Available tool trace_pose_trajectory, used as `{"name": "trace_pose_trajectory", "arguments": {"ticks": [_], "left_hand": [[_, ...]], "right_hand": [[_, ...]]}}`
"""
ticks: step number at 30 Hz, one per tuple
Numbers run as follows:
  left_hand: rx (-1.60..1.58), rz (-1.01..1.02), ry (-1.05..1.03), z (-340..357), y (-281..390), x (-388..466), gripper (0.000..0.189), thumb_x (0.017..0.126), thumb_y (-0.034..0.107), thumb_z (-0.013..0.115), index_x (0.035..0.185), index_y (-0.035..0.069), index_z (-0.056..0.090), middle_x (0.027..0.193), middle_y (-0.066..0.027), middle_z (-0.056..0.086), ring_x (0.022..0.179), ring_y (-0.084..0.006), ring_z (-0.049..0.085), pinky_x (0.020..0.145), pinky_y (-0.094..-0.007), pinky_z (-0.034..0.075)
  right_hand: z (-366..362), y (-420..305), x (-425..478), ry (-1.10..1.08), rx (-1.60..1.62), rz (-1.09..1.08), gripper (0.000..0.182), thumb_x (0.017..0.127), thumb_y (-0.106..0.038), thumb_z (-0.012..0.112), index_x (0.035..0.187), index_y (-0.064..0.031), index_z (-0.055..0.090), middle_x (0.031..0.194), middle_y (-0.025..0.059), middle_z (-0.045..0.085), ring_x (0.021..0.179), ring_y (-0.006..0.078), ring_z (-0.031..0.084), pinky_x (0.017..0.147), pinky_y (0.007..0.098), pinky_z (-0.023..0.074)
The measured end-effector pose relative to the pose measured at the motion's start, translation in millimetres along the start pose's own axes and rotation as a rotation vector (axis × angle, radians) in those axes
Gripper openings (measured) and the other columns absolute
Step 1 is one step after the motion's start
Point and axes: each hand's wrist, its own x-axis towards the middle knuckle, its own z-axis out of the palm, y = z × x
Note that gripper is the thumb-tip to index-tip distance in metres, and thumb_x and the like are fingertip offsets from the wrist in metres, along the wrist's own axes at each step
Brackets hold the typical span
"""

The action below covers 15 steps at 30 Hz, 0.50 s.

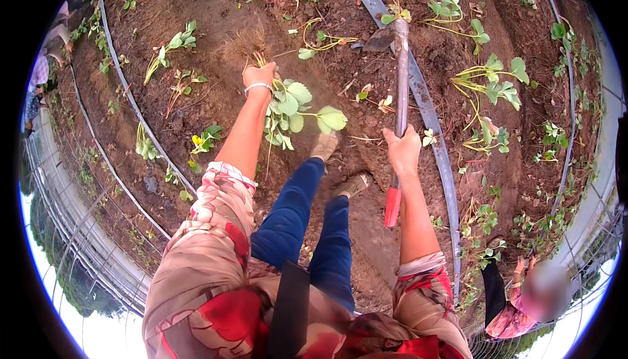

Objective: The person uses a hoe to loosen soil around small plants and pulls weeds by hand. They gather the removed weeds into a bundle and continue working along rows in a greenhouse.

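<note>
My left hand (259,75) grips an uprooted strawberry plant (289,101) at the base of its stems. Its bare, fibrous roots (248,45) point away from me, and the broad green leaves hang back toward my legs. In my right hand (404,148) is the handle of a small hoe (401,79), its grip end red. The hoe's dark, soil-stained blade (379,40) lies over or beside a flat grey drip hose (429,109); whether it touches the soil I cannot tell. Some leaves and roots (395,13) show just beyond the hoe's head.
Loose strawberry plants (490,82) lie along the brown soil (363,261) on both sides. Thin irrigation hoses (117,60) run along the rows at left and right. Another person (520,305) bends low at the lower right; more people (41,72) are at the far left edge.
</note>
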Motion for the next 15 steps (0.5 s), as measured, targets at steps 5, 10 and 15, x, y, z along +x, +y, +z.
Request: {"name": "trace_pose_trajectory", "arguments": {"ticks": [5,10,15], "left_hand": [[-0.067,0.031,-0.066,-26,3,11,0.014,0.074,0.008,0.064,0.069,-0.005,0.062,0.066,-0.0105,0.064,0.046,-0.0104,0.051,0.042,-0.0248,0.042],[0.167,0.200,-0.354,27,28,14,0.026,0.073,0.022,0.066,0.063,-0.002,0.062,0.058,-0.0084,0.062,0.045,-0.0110,0.051,0.047,-0.0272,0.042],[0.553,0.218,-0.638,79,49,10,0.023,0.073,0.020,0.063,0.074,-0.003,0.058,0.057,-0.0089,0.061,0.049,-0.0109,0.054,0.047,-0.0267,0.040]], "right_hand": [[-13,-24,26,-0.058,-0.249,-0.067,0.033,0.073,-0.021,0.066,0.085,0.0057,0.051,0.078,0.0255,0.059,0.078,0.0396,0.059,0.067,0.0427,0.0464],[-21,-42,42,-0.198,-0.241,-0.007,0.034,0.075,-0.020,0.065,0.086,0.0063,0.048,0.075,0.0233,0.059,0.067,0.0340,0.061,0.059,0.0400,0.0486],[-32,-87,36,-0.354,-0.089,0.089,0.029,0.077,-0.014,0.062,0.085,0.0054,0.042,0.062,0.0116,0.054,0.041,0.0175,0.054,0.034,0.0321,0.0429]]}}
